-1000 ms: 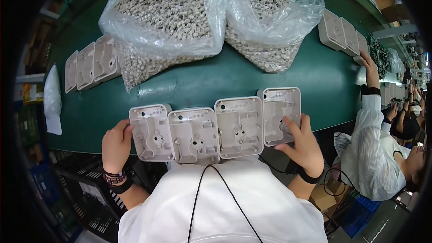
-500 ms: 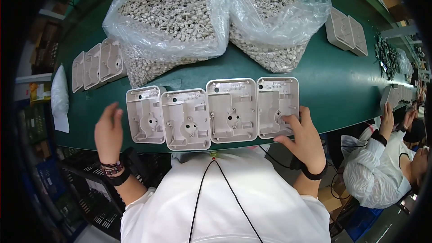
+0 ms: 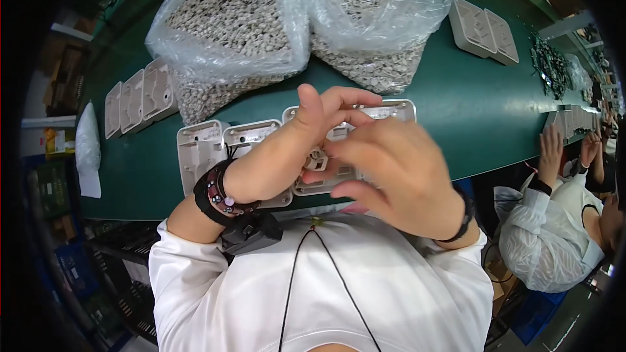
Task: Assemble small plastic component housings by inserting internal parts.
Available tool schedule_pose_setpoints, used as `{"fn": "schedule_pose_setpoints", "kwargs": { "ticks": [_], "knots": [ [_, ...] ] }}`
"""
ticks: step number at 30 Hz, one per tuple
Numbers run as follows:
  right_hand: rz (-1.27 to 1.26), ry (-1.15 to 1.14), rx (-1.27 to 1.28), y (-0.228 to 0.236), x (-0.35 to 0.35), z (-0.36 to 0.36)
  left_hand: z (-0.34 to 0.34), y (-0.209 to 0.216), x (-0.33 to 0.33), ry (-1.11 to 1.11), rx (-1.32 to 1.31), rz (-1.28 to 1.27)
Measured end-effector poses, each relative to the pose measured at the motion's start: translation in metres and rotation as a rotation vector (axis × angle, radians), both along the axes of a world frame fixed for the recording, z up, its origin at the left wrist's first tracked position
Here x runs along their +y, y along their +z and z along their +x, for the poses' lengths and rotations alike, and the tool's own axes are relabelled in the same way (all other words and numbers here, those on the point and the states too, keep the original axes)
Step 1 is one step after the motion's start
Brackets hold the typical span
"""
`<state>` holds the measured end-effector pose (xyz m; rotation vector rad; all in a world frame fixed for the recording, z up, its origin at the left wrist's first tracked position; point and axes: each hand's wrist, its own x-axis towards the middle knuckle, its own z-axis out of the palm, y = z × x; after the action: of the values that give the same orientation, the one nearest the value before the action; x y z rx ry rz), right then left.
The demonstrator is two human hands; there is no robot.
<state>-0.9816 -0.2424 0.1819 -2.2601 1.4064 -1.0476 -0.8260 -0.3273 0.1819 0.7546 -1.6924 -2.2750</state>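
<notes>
Over the row of beige plastic housings (image 3: 199, 156), my two hands meet. My left hand (image 3: 293, 137) is turned on its side, with the thumb up and the lower fingers curled round a small beige plastic part (image 3: 317, 159). Whether more parts lie in that palm is hidden. From the right, my right hand (image 3: 398, 173) reaches in, its forefinger close to the part and its thumb held apart below. The hands and left forearm cover much of the housings, which have open tops and moulded ribs inside.
Two clear plastic bags (image 3: 228, 19) full of small beige parts stand behind the housings. More housings sit at the left (image 3: 140, 101) and far right (image 3: 482, 29). Black pieces (image 3: 548, 68) are heaped at the right. A co-worker (image 3: 548, 228) sits to the right.
My left hand has swung right and in front of me, and my right hand has left the rightmost housing to meet it. The small part now shows between them.
</notes>
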Motion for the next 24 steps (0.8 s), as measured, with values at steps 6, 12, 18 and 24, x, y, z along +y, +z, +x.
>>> {"fn": "schedule_pose_setpoints", "kwargs": {
  "ticks": [6, 12, 18, 24],
  "knots": [
    [-0.132, 0.083, 0.028, -0.022, -0.006, -0.003, -0.007, -0.006, 0.002, -0.072, 0.017, 0.041],
    [-0.029, 0.032, -0.374, -0.030, -0.004, -0.018, -0.005, -0.021, -0.009, -0.221, 0.024, -0.146],
    [0.201, -0.017, -0.528, -0.039, 0.006, -0.028, -0.004, -0.028, -0.002, -0.238, 0.103, -0.234],
    [-0.138, 0.227, -0.175, -0.051, 0.004, -0.047, -0.013, -0.040, 0.001, -0.340, -0.032, 0.113]
  ]
}}
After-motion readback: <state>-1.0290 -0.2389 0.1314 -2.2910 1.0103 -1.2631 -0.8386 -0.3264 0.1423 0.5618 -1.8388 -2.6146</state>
